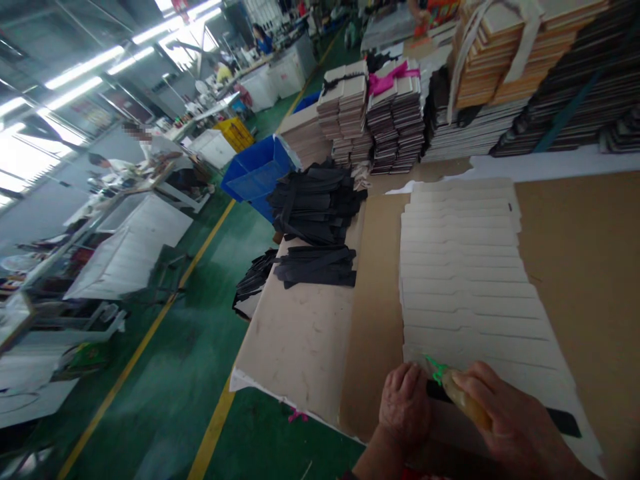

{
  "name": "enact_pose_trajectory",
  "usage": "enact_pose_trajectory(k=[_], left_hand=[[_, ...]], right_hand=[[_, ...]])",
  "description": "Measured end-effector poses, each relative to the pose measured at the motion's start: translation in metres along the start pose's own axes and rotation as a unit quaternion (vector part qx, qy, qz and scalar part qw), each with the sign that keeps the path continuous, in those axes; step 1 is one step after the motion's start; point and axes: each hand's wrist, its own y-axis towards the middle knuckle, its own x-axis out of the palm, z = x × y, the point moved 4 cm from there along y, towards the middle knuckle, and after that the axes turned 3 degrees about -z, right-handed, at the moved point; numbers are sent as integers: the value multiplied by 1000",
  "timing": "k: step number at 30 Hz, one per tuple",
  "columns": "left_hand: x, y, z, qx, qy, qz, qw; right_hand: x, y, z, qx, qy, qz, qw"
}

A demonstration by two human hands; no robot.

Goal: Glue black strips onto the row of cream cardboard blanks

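Overlapping pale panels (pixel 465 267) run in a long row down the brown board. Across the nearest panel lies a black strip (pixel 565 421), its middle hidden by my right hand. My right hand (pixel 515 417) is closed around a yellowish, rounded tool (pixel 470 403) with bright green material (pixel 436 368) at its tip; I cannot tell its exact kind. Just left of that tip, my left hand (pixel 406 403) rests with fingers curled down by the strip's left end. What lies beneath those fingers is hidden.
Black strips (pixel 317 267) lie in piles on the table's left side, beside a blue bin (pixel 260 167). Tied stacks of panels (pixel 345 100) and a tall orange-edged stack (pixel 500 60) stand at the back. People sit at workbenches across the green floor (pixel 200 320).
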Motion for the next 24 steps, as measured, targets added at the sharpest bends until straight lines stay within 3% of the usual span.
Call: enact_pose_trajectory(k=[11,24], left_hand=[[-5,0,1,9,34,76,996],[-12,0,-1,24,65,96,993]], right_hand=[[-14,-16,12,13,-54,9,998],[-25,-34,25,56,-59,45,996]])
